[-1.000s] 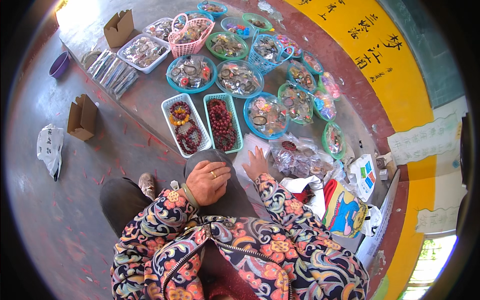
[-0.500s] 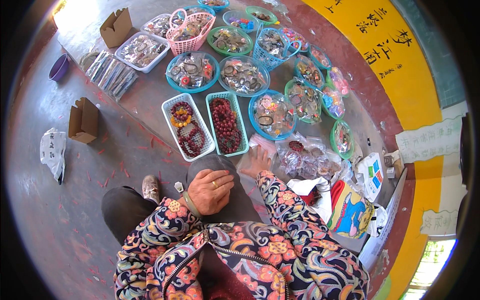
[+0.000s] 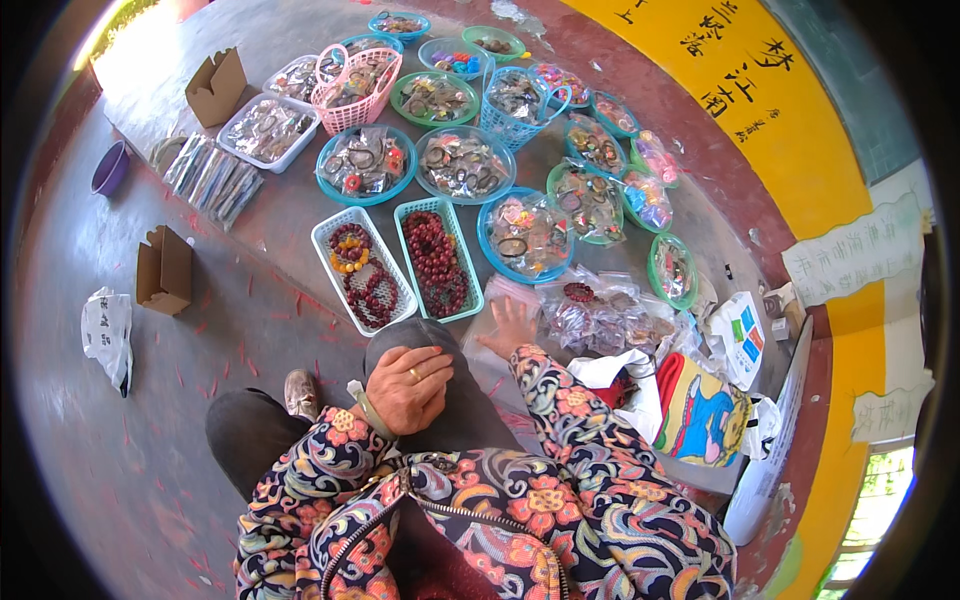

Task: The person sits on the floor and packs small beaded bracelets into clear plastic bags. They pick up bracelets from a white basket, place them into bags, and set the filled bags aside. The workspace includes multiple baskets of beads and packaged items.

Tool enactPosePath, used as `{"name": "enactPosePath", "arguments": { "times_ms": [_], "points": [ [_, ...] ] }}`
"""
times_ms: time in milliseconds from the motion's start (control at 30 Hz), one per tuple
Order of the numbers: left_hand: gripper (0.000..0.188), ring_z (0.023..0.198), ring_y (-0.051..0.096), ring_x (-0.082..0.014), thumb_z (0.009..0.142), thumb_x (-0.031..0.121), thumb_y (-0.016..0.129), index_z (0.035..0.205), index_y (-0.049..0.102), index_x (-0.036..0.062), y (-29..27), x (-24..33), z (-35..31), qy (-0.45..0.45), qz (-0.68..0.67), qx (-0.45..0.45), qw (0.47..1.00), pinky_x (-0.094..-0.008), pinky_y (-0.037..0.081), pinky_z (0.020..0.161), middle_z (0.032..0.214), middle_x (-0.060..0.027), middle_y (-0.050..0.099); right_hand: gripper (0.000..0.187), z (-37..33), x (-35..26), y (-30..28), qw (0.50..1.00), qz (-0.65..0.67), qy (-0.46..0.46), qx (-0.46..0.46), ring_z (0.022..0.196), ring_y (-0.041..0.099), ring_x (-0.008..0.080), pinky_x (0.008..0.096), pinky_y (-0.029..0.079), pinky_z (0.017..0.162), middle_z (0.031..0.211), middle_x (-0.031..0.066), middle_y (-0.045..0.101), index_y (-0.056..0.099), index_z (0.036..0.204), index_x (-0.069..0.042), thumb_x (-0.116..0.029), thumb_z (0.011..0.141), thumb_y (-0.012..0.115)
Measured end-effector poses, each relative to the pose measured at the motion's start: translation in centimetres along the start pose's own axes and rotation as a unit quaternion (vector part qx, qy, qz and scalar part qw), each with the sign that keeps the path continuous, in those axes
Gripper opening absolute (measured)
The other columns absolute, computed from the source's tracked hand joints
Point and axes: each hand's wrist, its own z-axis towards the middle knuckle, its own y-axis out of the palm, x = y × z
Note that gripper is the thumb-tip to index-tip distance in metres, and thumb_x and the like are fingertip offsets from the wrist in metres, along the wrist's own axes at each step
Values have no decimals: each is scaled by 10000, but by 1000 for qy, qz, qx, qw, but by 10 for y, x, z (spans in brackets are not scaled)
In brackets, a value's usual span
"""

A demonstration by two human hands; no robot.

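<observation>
My left hand (image 3: 408, 390) rests on my raised knee, its fingers curled and pressed together; what lies under them, if anything, is hidden. It wears a ring, and a pale bangle (image 3: 377, 418) circles the wrist. My right hand (image 3: 512, 328) lies flat with fingers spread on clear plastic bags (image 3: 482, 352). Right beside it is a pile of bagged jewellery (image 3: 625, 322), with a dark red bead bracelet (image 3: 578, 292) on top. Ahead of my knee stand a white basket (image 3: 340, 287) of red and yellow bead bracelets and a pale green basket (image 3: 465, 255) of dark red ones.
Several bowls and baskets of bagged trinkets spread beyond, including a blue bowl (image 3: 485, 250) and a pink basket (image 3: 340, 118). Cardboard boxes (image 3: 165, 275), a white bag (image 3: 107, 330) and a purple bowl (image 3: 111, 168) stand left. A colourful cloth bag (image 3: 705, 415) lies right, near the wall.
The view has shifted slightly, so the bowls and baskets appear farther left. My right hand's fingers look a little more spread on the bags. My left hand keeps its pose on the knee.
</observation>
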Motion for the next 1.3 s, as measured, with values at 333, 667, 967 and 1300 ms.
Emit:
{"name": "enactPosePath", "arguments": {
  "times_ms": [333,667,967,1300],
  "points": [
    [253,976,557,-214,661,74,607,912,620,50,2,-1,-2,2,6,-2,1000,-347,391,815,999,-63,616,230,42,138,-53,974,46,57,213,801,581,343,444,462,715,838,154,620,650,798,-76,-203,796,458],
    [265,993,554,-204,658,77,613,922,625,60,4,-2,2,-6,6,-7,1000,-347,390,824,1011,-50,616,369,78,172,-57,975,-6,222,-9,944,580,344,403,466,811,966,203,615,619,979,-1,-246,708,569],
    [244,983,563,-195,687,80,612,931,627,65,2,-5,-6,-14,-7,10,1000,-344,396,819,1013,-46,619,244,31,128,-121,896,169,186,366,671,621,294,389,482,616,721,138,631,577,864,-27,-248,762,591],
    [206,998,556,-184,687,101,618,889,619,63,-2,-7,-18,-14,-22,35,999,-335,394,848,1006,-46,611,228,53,-64,-132,791,612,-21,0,673,627,168,256,526,590,795,117,630,547,949,43,-142,819,573]
  ]
}}
